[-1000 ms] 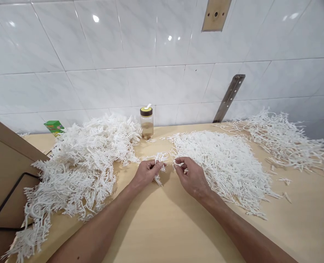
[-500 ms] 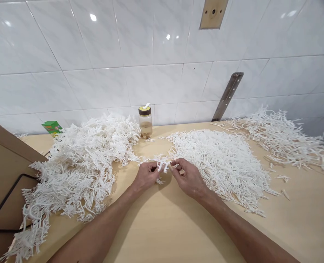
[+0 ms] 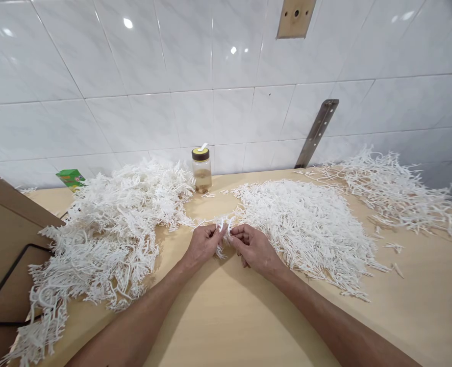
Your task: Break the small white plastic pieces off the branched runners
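Observation:
My left hand (image 3: 204, 243) pinches a small branching piece of white plastic sprue (image 3: 221, 224) between thumb and fingers. Close beside it, my right hand (image 3: 254, 247) has thumb and forefinger closed on a white strand at the right side of the same piece. Whether the strand is still joined to the piece, I cannot tell. Below the left fingertips, some thin white bits (image 3: 220, 252) show. A large tangled heap of branching white pieces (image 3: 115, 224) lies to the left, and a flatter pile of short white pieces (image 3: 310, 224) is just right of my right hand.
Behind the hands stands a clear jar (image 3: 202, 173) with a dark and yellow lid. Long white strands (image 3: 398, 188) lie at the far right. A green box (image 3: 71, 178), a metal bracket (image 3: 318, 133) and a tiled wall (image 3: 153, 122) are at the back of the wooden table (image 3: 241, 326).
My right hand has moved slightly left, closer to my left hand, and its fingers have closed in on the white piece. The view has shifted a little.

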{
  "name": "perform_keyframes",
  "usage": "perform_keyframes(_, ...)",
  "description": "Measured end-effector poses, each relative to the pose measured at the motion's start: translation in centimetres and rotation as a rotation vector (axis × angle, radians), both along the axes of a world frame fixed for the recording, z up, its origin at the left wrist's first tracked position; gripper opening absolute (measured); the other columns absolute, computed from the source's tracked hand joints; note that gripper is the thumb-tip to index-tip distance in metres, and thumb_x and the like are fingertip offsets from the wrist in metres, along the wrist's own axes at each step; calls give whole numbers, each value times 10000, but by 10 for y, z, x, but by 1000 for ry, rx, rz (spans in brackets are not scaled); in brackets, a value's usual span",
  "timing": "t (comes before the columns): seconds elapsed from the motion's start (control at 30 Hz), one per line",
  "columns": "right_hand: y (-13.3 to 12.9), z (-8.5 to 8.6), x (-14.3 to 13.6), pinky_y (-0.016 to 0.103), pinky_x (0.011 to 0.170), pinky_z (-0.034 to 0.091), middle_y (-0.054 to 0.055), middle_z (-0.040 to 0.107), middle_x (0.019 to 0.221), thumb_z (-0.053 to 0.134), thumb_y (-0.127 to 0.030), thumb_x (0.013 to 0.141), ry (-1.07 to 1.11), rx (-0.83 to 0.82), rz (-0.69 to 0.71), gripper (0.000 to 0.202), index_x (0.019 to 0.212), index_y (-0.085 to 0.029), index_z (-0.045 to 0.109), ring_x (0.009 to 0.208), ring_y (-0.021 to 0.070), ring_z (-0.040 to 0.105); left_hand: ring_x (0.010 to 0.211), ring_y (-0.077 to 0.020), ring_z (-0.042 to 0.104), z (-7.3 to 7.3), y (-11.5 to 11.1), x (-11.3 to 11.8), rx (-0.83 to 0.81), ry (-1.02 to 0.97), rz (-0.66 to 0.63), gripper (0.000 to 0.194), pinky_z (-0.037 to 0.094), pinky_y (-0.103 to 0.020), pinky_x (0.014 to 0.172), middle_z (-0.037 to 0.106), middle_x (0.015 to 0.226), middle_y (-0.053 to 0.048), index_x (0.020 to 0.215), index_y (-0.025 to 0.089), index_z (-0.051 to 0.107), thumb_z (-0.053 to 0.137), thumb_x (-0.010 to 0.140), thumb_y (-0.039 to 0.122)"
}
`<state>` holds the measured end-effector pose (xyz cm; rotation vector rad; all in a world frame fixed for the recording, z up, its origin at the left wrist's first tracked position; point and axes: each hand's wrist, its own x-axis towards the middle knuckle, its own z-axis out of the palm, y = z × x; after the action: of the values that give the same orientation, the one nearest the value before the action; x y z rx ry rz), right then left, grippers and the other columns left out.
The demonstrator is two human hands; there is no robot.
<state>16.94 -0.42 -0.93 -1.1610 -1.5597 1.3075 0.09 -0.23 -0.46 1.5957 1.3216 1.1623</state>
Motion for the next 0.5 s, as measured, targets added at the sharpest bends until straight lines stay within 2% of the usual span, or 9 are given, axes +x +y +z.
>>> perform_keyframes(0.2,-4,2,1,208,352,447,-37,595,685,596,-424,873,-41,85,110,238,894,-187,619,390,64,468,501,-120,479,0,-2,2,-9,101,13,533,332,-238,498,498,479,16,497,173,540,559,872,552)
perform_keyframes(0.37,-2,1,0,194,335,394,-68,532,567,567,-431,889,-77,68,69,251,819,-191,588,346,75,480,506,-123,506,3,-3,2,-9,92,-61,537,375,-240,533,544,492,6,505,174,558,521,899,537)
perform_keyframes(0.5,0,2,1,184,322,367,-73,516,530,552,-451,892,-68,8,31,282,777,-194,550,325,77,478,557,-148,563,3,-3,1,-1,42,-24,555,409,-245,576,559,496,-14,479,182,541,525,894,549)
